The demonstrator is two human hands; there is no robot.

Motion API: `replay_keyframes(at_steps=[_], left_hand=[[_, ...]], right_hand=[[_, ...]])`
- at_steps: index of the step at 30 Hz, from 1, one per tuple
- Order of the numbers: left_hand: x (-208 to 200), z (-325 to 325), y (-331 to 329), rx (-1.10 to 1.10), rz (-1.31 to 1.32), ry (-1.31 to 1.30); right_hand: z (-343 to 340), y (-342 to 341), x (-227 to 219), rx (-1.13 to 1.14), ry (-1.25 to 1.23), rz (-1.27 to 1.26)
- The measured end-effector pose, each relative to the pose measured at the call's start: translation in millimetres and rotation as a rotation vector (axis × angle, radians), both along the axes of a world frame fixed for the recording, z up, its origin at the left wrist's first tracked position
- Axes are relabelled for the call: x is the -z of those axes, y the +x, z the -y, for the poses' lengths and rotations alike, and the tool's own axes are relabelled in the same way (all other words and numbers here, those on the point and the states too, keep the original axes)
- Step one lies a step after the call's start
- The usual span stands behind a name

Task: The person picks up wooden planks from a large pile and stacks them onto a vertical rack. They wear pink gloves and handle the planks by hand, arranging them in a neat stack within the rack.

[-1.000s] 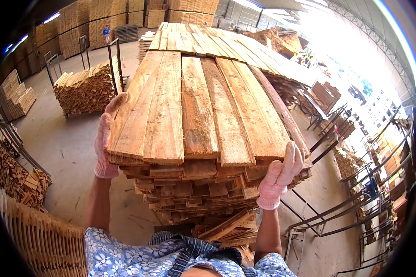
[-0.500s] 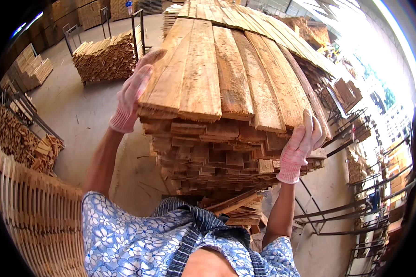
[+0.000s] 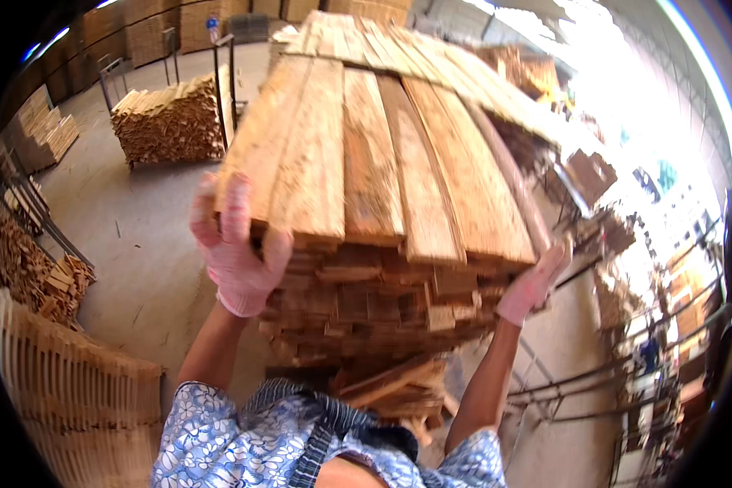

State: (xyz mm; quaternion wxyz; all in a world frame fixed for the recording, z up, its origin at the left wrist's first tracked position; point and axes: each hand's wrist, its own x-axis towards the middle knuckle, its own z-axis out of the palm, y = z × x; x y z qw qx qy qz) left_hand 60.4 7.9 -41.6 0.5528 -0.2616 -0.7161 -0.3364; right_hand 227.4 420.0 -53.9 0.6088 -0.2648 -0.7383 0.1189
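Note:
A tall stack of rough wooden planks stands in front of me, a row of long boards lying side by side on top. My left hand, in a pale pink-white knitted glove, is at the near left corner of this row. Its fingers are spread along the outer board's side, with the thumb by the end face. My right hand, gloved alike, rests with fingers stretched out against the near right corner, beside the narrow outermost strip. Both hands look blurred. Uneven board ends face me below the top row.
Another layer of boards overlaps the far end. A bundled wood pile between metal posts stands far left. Slatted wood stacks line the near left. Metal racks stand at right. Short offcuts lie below the stack's near end.
My left hand has slid from the left side toward the near left corner and spread its fingers. My right hand has dropped lower at its corner. The view has shifted slightly.

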Motion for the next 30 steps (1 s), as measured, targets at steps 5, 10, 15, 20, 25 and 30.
replay_keyframes(at_steps=[5,10,15,20,25,30], left_hand=[[5,-3,-10,-0.144,-0.191,-0.223],[-7,4,-11,-0.335,-0.456,-0.357],[32,-79,85,0.521,-0.265,-0.532],[66,-128,109,0.199,-0.21,-0.949],[97,-109,64,0.092,-0.245,-0.871],[119,-118,66,0.361,-0.266,-0.999]], right_hand=[[-39,20,35,0.208,0.284,0.188],[-6,87,-26,-0.111,0.155,0.089],[-20,236,136,0.23,0.105,0.672],[198,411,400,0.473,-1.554,1.027],[487,479,396,0.341,-2.341,0.399],[576,461,372,0.342,-2.246,0.525]])
